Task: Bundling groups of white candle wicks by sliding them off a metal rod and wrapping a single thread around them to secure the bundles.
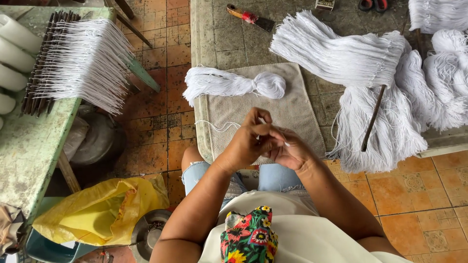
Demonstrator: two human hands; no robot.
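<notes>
Right now, biggest first: grey concrete bench (219, 44), beige cloth mat (297, 112) on it, knotted white thread bundle (229, 83) lying on the mat. My left hand (246, 143) and right hand (292, 151) meet over the mat's near edge, fingers pinched shut on a thin white strand (219, 127) trailing left. Risk, I judge: a slack pinch lets the strand slip, or its loose tail snags.

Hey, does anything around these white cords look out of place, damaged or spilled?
Nothing is spilled or damaged. The one oddity: a scraper with a red-taped handle lies loose among the cord bundles. The left hand and right hand pinch a thin white cord over the grey towel.
</notes>
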